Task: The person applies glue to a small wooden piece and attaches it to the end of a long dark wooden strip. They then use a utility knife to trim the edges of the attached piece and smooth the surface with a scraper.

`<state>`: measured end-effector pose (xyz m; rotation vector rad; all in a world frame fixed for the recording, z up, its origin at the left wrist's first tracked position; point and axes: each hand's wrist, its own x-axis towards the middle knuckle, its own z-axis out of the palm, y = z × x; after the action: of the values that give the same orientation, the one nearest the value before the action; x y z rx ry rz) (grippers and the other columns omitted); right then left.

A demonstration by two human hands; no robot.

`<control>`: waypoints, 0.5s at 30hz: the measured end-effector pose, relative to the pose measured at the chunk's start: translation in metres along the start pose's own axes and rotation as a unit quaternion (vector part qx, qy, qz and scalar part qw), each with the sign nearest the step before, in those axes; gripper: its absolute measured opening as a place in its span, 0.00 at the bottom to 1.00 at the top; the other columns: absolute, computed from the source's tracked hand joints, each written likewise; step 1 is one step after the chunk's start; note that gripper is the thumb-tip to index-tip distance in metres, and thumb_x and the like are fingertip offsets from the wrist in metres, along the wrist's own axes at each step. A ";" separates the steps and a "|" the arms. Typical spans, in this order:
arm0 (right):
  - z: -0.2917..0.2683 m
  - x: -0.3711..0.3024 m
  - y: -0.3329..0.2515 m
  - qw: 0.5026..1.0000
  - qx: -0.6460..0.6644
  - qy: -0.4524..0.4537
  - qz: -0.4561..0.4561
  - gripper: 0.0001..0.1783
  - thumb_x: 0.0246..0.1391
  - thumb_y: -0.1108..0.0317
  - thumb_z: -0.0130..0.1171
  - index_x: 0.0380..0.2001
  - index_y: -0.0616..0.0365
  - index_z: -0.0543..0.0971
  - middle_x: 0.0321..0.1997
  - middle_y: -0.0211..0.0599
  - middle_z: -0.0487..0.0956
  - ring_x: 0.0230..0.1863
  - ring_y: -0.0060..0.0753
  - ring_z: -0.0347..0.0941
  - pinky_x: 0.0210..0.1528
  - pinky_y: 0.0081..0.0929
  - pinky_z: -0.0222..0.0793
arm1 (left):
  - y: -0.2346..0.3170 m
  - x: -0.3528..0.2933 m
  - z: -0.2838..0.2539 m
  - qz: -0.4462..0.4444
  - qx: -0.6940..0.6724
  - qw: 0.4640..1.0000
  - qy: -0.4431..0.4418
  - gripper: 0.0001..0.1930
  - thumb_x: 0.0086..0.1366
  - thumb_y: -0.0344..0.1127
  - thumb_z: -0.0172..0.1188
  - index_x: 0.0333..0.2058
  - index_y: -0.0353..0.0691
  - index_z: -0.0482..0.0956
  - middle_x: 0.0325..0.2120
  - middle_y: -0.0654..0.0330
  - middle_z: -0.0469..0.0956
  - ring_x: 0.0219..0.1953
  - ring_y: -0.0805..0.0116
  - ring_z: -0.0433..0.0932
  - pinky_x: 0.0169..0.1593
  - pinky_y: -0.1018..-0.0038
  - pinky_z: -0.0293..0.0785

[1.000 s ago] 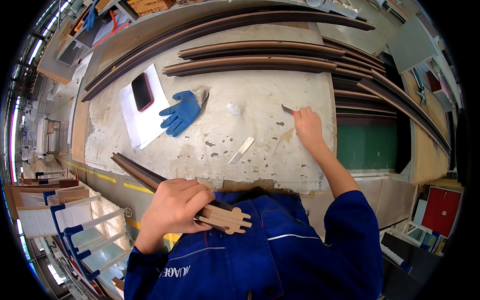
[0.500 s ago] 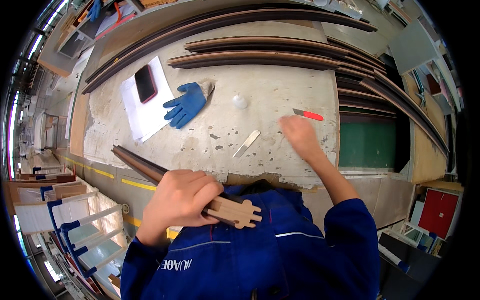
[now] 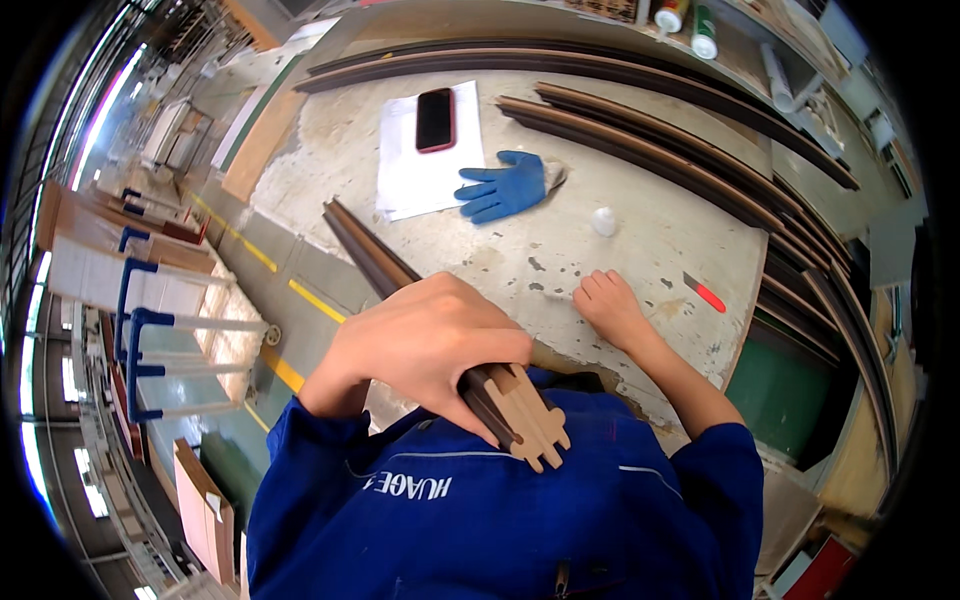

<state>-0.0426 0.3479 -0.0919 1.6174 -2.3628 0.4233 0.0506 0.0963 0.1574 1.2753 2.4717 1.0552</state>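
Observation:
My left hand (image 3: 430,345) is wrapped round a dark brown moulding strip (image 3: 365,250). Its bare, notched wooden end (image 3: 530,420) points toward my jacket, while the other end reaches out past the table's near left edge. Over the near part of the table, my right hand (image 3: 610,308) is closed with curled fingers; what lies in or under them is hidden. To its right lies a red-handled knife (image 3: 706,292). Beyond it stands a small white bottle (image 3: 603,222). A blue glove (image 3: 505,188) rests farther left, palm flat.
A phone (image 3: 435,120) lies on white paper sheets (image 3: 400,185). Long brown strips (image 3: 640,165) run across the worktable (image 3: 340,150) at the back and right. A cart with blue-jointed rails (image 3: 190,318) stands on the floor at left. Sealant tubes (image 3: 704,35) sit on the back shelf.
The view has turned, shifting the table's things rightward. My right hand has moved from beside the red-handled knife to where the silver blade lay; that blade no longer shows. My left hand keeps the strip.

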 end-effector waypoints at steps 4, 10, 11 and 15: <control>0.005 -0.002 -0.010 0.999 0.044 0.017 0.022 0.03 0.45 0.71 0.55 0.26 0.55 0.72 0.28 0.35 0.68 0.37 0.37 0.68 0.39 0.31 0.65 | -0.005 -0.001 0.006 0.010 -0.004 1.000 -0.005 0.29 0.45 0.60 0.75 0.30 0.42 0.74 0.19 0.63 0.73 0.21 0.58 0.75 0.23 0.69 0.68; -0.007 0.018 -0.027 0.949 0.274 0.097 0.125 0.07 0.47 0.79 0.59 0.30 0.55 0.77 0.33 0.35 0.75 0.39 0.40 0.72 0.40 0.30 0.68 | -0.013 -0.001 0.013 0.029 -0.026 0.999 -0.020 0.32 0.43 0.67 0.69 0.30 0.43 0.73 0.19 0.63 0.72 0.22 0.57 0.75 0.23 0.68 0.67; -0.022 0.023 -0.036 0.920 0.331 0.124 0.168 0.08 0.47 0.80 0.60 0.31 0.55 0.78 0.34 0.35 0.76 0.40 0.41 0.73 0.40 0.30 0.69 | -0.012 -0.002 0.014 0.027 -0.024 0.999 -0.015 0.32 0.44 0.67 0.68 0.30 0.43 0.73 0.19 0.63 0.72 0.22 0.57 0.75 0.23 0.67 0.66; -0.121 0.029 -0.065 0.896 0.403 0.137 0.127 0.14 0.47 0.81 0.63 0.37 0.53 0.83 0.34 0.33 0.78 0.37 0.38 0.74 0.38 0.27 0.70 | -0.016 -0.002 0.020 0.015 -0.059 0.998 -0.028 0.31 0.47 0.66 0.66 0.29 0.42 0.69 0.18 0.60 0.70 0.23 0.52 0.74 0.23 0.63 0.65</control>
<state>0.0123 0.3453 0.0373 1.3474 -2.2946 1.7444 0.0505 0.0994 0.1317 1.2922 2.3189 1.1372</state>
